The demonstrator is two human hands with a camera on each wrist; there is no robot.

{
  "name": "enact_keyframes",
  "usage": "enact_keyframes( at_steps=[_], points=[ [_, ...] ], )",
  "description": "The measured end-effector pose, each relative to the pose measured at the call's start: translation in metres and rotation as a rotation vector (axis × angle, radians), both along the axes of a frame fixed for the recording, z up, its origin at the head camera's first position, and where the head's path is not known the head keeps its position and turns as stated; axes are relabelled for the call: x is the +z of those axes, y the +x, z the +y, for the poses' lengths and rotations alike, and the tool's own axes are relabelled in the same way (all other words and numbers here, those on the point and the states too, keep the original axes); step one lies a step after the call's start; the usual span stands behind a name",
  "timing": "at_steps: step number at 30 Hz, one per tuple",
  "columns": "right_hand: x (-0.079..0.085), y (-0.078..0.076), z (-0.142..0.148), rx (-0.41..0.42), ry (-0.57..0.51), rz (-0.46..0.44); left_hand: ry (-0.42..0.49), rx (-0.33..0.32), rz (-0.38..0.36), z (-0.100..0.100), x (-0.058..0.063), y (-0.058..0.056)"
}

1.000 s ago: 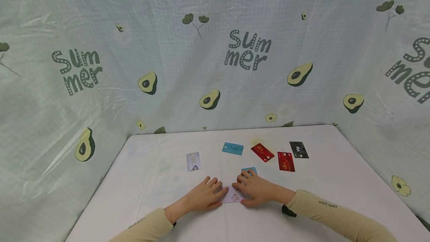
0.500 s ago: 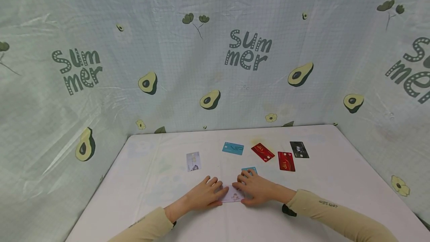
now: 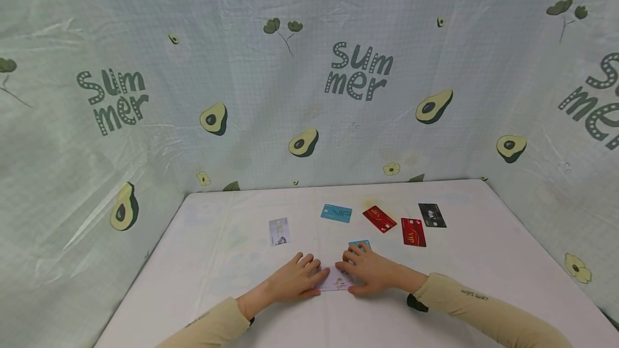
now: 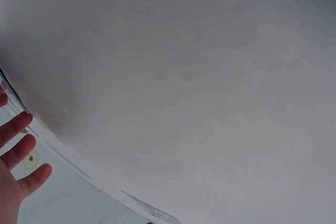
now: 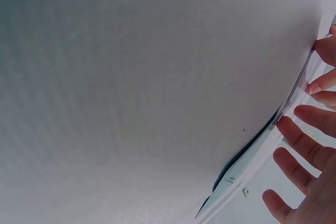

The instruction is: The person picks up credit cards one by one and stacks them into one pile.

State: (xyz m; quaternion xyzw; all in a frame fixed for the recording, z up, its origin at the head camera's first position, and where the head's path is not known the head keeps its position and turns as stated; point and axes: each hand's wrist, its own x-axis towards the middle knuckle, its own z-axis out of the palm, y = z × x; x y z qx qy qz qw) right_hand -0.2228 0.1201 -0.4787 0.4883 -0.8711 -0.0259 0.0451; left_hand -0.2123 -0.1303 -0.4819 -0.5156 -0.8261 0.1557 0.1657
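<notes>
Both hands touch a lilac card [image 3: 337, 282] with loose, unclenched fingers: the left hand [image 3: 297, 281] at its left end, the right hand [image 3: 367, 273] at its right, each with forefinger and thumb set apart along that end. Whether the card lies quite flat is hard to tell. Its middle shows between the hands, with a small printed figure near the lower edge.

Largest is the pale plastic sheet [image 3: 242, 69] standing behind and at both sides, printed with "summer", halved avocados and flowers. It encloses a white-topped table [image 3: 232, 262], and the lilac card is toward the near side, around the centre. Beige sleeves cover both forearms, the right sleeve [image 3: 488, 305] bearing dark lettering.

Farther across the tabletop, well apart from the left hand's wrist, lies a whitish card [image 3: 279, 231]. To its right come a blue VIP card [image 3: 336, 213], a slanting red VIP card [image 3: 379, 219], another red VIP card [image 3: 414, 232] and a black VIP card [image 3: 432, 215]. A second blue card [image 3: 360, 242] is partly hidden behind the right hand's fingers. Smallest, a dark object [image 3: 417, 303] shows under the right wrist.
</notes>
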Motion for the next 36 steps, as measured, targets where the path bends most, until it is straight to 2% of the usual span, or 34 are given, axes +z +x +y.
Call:
enact_keyframes(
  at_steps=[5, 9, 18, 36],
  points=[
    [0.0002, 0.0013, 0.0008, 0.012, -0.007, 0.026, 0.013, -0.013, 0.020, -0.0007, -0.0034, -0.0002],
    [-0.0003, 0.0004, 0.0018, 0.013, -0.005, 0.041, 0.004, 0.002, 0.028, 0.0004, -0.0035, 0.0000],
    [-0.0011, -0.0007, 0.0014, -0.014, 0.012, 0.018, -0.005, 0.018, 0.002, 0.0017, 0.0006, 0.0010],
    [0.0007, -0.0031, 0.0020, 0.002, 0.019, -0.007, -0.002, 0.021, -0.047, 0.0040, 0.0043, -0.0001]
  ],
)
